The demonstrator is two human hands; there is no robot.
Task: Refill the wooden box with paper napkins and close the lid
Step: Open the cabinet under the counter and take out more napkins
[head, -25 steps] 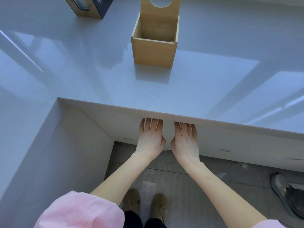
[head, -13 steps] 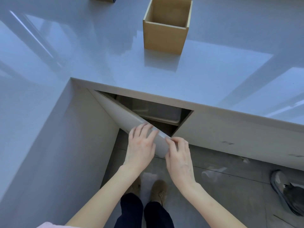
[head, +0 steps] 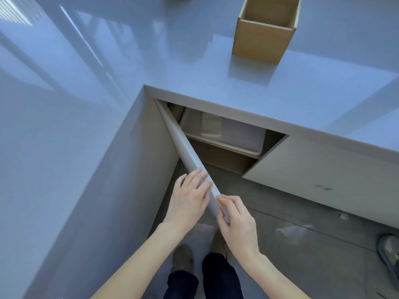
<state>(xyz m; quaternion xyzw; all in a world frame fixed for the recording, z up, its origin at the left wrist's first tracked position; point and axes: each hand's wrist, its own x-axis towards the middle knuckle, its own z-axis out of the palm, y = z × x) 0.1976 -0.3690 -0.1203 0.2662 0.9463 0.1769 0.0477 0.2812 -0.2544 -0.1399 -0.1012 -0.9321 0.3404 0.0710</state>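
Observation:
The wooden box (head: pixel 262 39) stands open and empty-looking on the glossy white counter (head: pixel 151 52), at the upper right. Below the counter's edge a white cabinet door (head: pixel 185 154) is swung out towards me. My left hand (head: pixel 190 199) lies flat against the door's outer face near its free edge. My right hand (head: pixel 235 221) pinches that same edge from the other side. Inside the cabinet, a translucent plastic bin (head: pixel 237 134) on a shelf holds a pale stack that may be napkins (head: pixel 210 126); I cannot tell for sure.
The counter forms an L, with a white side panel (head: pixel 118 190) close on my left. A second cabinet door (head: pixel 323 175) stays closed to the right. My shoes (head: pixel 183 258) stand on the grey floor, and another person's shoe (head: pixel 388 253) shows at the far right.
Both hands went from the closed door's top edge to pulling it open. The door has swung further out, exposing the shelf and bin. My view shifted left and down.

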